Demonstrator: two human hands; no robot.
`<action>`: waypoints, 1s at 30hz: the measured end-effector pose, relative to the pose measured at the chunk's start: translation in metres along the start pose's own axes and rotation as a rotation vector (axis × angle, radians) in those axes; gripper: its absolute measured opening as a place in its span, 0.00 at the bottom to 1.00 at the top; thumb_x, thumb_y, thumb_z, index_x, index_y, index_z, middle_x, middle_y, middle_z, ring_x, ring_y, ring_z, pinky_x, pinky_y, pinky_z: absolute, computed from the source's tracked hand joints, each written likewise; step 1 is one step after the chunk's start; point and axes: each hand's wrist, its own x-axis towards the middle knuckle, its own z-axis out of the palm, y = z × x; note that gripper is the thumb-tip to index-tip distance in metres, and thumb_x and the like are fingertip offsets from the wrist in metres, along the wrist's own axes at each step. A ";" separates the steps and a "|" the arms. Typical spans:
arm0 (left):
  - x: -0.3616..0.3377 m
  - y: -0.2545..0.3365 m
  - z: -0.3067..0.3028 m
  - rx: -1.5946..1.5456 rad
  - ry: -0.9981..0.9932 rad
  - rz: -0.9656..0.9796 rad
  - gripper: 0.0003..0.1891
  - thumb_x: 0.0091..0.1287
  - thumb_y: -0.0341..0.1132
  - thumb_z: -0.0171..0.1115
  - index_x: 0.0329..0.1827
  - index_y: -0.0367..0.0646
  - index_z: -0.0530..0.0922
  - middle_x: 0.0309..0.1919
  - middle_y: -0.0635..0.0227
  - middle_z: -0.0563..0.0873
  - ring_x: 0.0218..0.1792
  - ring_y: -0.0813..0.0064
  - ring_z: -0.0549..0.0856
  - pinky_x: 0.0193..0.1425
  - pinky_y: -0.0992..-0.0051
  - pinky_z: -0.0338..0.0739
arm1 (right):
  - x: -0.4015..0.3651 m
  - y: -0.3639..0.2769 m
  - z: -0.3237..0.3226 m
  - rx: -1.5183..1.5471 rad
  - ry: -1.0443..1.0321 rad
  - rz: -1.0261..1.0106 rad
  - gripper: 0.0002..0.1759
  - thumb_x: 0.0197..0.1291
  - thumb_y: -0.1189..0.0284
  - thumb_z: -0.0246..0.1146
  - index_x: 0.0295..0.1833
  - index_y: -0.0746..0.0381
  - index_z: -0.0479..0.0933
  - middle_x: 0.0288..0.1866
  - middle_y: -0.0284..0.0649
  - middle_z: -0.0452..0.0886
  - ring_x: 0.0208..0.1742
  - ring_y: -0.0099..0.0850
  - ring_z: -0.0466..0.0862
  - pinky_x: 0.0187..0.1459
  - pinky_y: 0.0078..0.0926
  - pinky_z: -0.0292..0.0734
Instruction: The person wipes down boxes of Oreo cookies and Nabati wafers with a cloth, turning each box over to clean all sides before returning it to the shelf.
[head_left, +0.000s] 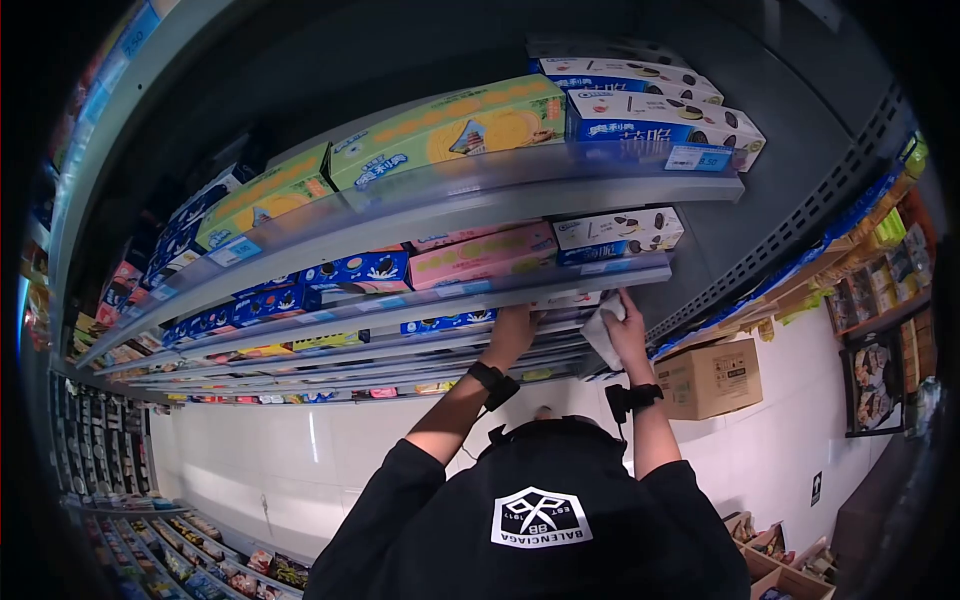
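My right hand (627,331) is closed on a crumpled white cloth (601,335) at the right end of a lower shelf, beside the shelf's side panel. To its left, my left hand (511,338) reaches in under the shelf lip, near a white and red box (572,299). Its fingers are hidden by the shelf edge, so what it touches does not show. Left of that hand stands a blue box (440,324). On the shelf just above are a pink biscuit box (483,257) and a white and blue biscuit box (618,235).
The upper shelf (450,197) juts out above my hands, holding green biscuit boxes (450,135) and white Oreo boxes (660,130). A perforated upright (790,225) borders the right side. A cardboard carton (712,380) sits on the floor to the right.
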 end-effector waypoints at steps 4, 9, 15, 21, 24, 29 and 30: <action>0.006 -0.024 0.029 -0.082 0.027 -0.010 0.23 0.65 0.32 0.70 0.60 0.31 0.76 0.53 0.36 0.82 0.57 0.36 0.80 0.61 0.52 0.77 | -0.005 -0.016 -0.007 -0.106 -0.110 -0.029 0.38 0.59 0.80 0.64 0.77 0.67 0.67 0.82 0.53 0.66 0.80 0.37 0.69 0.71 0.26 0.67; -0.001 -0.009 0.019 0.047 0.014 0.128 0.24 0.64 0.35 0.73 0.59 0.32 0.75 0.50 0.41 0.82 0.53 0.39 0.81 0.60 0.55 0.77 | -0.015 -0.027 -0.013 -0.221 -0.088 -0.056 0.36 0.57 0.79 0.64 0.75 0.63 0.71 0.83 0.53 0.63 0.79 0.40 0.71 0.70 0.28 0.70; -0.034 0.018 -0.033 0.058 0.058 0.184 0.27 0.66 0.41 0.71 0.63 0.35 0.76 0.59 0.47 0.80 0.62 0.43 0.77 0.67 0.53 0.72 | -0.048 -0.062 -0.038 -0.188 -0.186 -0.014 0.34 0.57 0.76 0.64 0.73 0.60 0.74 0.66 0.54 0.82 0.57 0.36 0.87 0.57 0.28 0.78; -0.065 -0.042 -0.081 0.379 0.097 -0.038 0.28 0.66 0.42 0.69 0.67 0.38 0.76 0.62 0.48 0.79 0.68 0.45 0.72 0.75 0.47 0.59 | -0.108 -0.108 -0.077 -0.156 -0.207 0.124 0.36 0.57 0.77 0.64 0.75 0.58 0.72 0.56 0.52 0.86 0.55 0.35 0.87 0.58 0.30 0.78; -0.073 -0.070 -0.109 0.466 -0.025 -0.165 0.31 0.67 0.48 0.69 0.68 0.39 0.76 0.64 0.48 0.79 0.70 0.47 0.72 0.77 0.46 0.57 | -0.135 -0.106 -0.100 -0.246 -0.007 0.096 0.37 0.55 0.78 0.61 0.75 0.61 0.71 0.61 0.52 0.84 0.60 0.38 0.84 0.64 0.30 0.75; -0.082 -0.099 -0.128 0.511 -0.085 -0.162 0.32 0.68 0.51 0.68 0.70 0.40 0.74 0.67 0.49 0.79 0.72 0.47 0.70 0.78 0.47 0.56 | -0.161 -0.109 -0.121 -0.085 0.308 0.201 0.38 0.53 0.81 0.59 0.74 0.70 0.69 0.71 0.53 0.78 0.72 0.41 0.75 0.77 0.34 0.60; -0.081 -0.103 -0.131 0.508 -0.133 -0.177 0.33 0.69 0.51 0.67 0.70 0.40 0.74 0.67 0.49 0.79 0.73 0.47 0.70 0.78 0.47 0.55 | -0.163 -0.107 -0.124 -0.033 0.307 0.219 0.38 0.53 0.81 0.59 0.74 0.70 0.69 0.71 0.53 0.77 0.72 0.41 0.75 0.77 0.34 0.60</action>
